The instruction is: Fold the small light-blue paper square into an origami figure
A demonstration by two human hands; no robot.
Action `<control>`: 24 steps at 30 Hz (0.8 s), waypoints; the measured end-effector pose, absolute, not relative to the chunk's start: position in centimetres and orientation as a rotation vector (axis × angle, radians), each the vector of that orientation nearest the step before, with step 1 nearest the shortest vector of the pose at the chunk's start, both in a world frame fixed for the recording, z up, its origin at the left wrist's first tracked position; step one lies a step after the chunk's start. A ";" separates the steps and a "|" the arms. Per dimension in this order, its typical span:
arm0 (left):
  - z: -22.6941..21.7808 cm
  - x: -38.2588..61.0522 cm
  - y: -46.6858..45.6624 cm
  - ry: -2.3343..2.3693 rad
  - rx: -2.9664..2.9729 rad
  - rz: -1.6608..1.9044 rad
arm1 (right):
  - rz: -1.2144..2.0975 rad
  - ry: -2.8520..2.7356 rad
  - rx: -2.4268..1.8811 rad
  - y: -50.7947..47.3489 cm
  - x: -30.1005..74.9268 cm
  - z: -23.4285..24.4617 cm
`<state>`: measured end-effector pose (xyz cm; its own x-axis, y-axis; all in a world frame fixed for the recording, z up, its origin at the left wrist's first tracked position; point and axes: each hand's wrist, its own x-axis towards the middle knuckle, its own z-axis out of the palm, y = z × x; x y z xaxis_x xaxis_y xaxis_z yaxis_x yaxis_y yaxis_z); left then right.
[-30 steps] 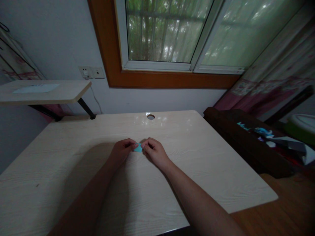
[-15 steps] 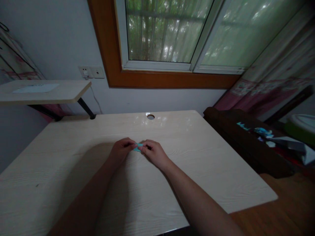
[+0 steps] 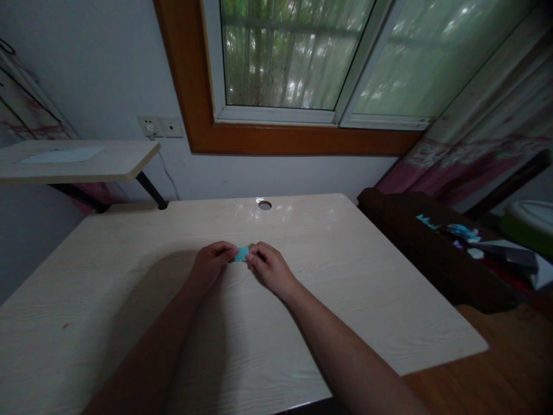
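Paper [image 3: 241, 254], blue, middle of frame, shows flatter than moment ago; work seems unfinished. Left hand [image 3: 212, 258] pinches left end, right hand [image 3: 270, 265] pinches right end.

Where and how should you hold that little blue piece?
Probably pinch the little blue piece at its two ends, left hand coming from the left, right hand from the right: it's small and spans sideways between them, its middle uncovered.

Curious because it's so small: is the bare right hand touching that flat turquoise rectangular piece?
Touching: the head view shows the right hand pinching the turquoise piece at its right end.
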<state>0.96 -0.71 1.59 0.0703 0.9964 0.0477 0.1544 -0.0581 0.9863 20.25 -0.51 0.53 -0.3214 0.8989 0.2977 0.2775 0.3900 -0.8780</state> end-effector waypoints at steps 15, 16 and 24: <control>1.2 1.2 -0.4 1.247 1.539 1.051 | 0.872 -1.840 -1.059 -0.3 20.2 -0.1; 1.2 1.2 -0.3 1.258 1.557 1.036 | 0.850 -1.870 -1.053 -0.3 20.2 -0.1; 1.6 1.2 -0.6 1.314 1.597 1.012 | 0.707 -1.940 -1.000 -0.5 20.1 0.2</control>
<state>1.24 -0.56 1.59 0.1345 0.9873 0.0842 0.3331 -0.1251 0.9345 20.07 -0.52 0.16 -0.3458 0.8436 0.4108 0.3815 0.5264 -0.7599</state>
